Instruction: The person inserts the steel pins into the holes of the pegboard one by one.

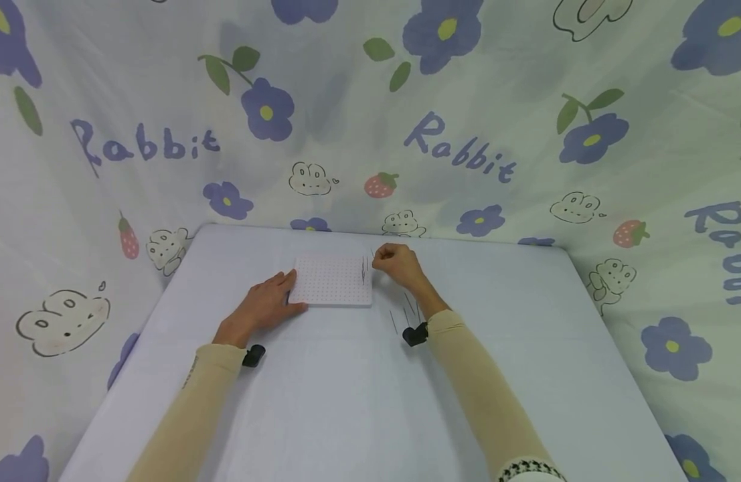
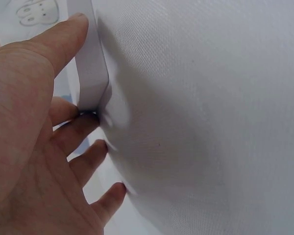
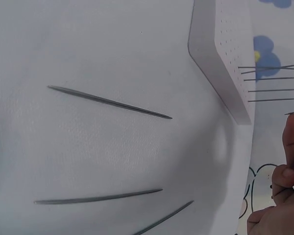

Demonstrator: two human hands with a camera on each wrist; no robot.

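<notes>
A white board [image 1: 328, 284] with rows of small holes lies on the table. My left hand [image 1: 264, 304] rests at its left end, thumb along the near side [image 2: 93, 73] and fingers spread at the corner. Several thin dark needles [image 3: 270, 91] stand upright in a row near the board's right end; two of them cross. Beside that end, my right hand [image 1: 400, 264] pinches another needle [image 3: 291, 113] between thumb and fingertips; only a short dark tip shows in the right wrist view. Loose needles, pointed at the ends, such as this needle [image 3: 110, 102], lie under the right forearm.
The white tabletop [image 1: 346, 402] reaches back to a patterned cloth [image 1: 346, 120] printed with flowers and rabbits. A black wrist camera [image 1: 415, 335] sits by the loose needles, and another black camera [image 1: 254, 355] is on the left wrist.
</notes>
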